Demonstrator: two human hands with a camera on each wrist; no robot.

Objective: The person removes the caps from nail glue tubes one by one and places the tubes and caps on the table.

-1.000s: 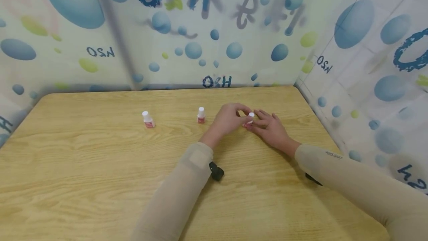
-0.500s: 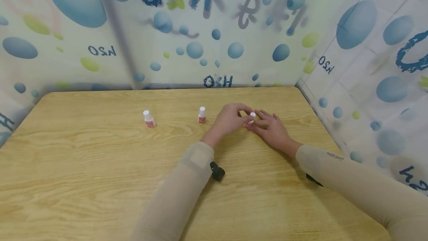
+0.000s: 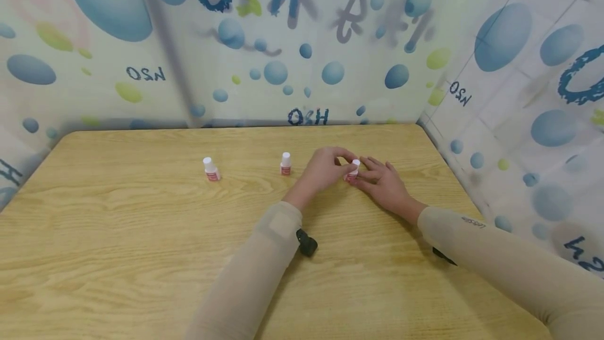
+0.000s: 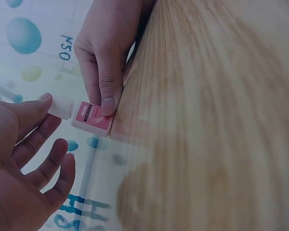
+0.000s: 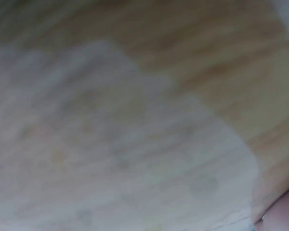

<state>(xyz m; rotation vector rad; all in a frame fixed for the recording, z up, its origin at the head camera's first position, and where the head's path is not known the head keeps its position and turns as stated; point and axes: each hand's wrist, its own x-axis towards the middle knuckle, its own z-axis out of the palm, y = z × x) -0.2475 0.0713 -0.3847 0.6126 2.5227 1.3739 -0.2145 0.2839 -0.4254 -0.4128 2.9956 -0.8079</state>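
A small bottle (image 4: 92, 118) with a pink label and a white cap (image 4: 61, 107) stands at the right of the table in the head view, between both hands. My left hand (image 3: 325, 168) pinches the cap between thumb and forefinger, its other fingers bent loosely below in the left wrist view. Lower down, my right hand (image 3: 384, 185) grips the bottle's body, thumb (image 4: 108, 107) flat over the label and fingers behind. The right wrist view is blurred; only a bit of skin (image 5: 282, 214) shows in its lower right corner.
Two similar bottles stand upright on the wooden table (image 3: 141, 235): one in the middle (image 3: 286, 164), another farther left (image 3: 211, 169). A wall (image 3: 264, 41) printed with blue drops rises behind the table, and a second wall (image 3: 514, 98) runs along its right side.
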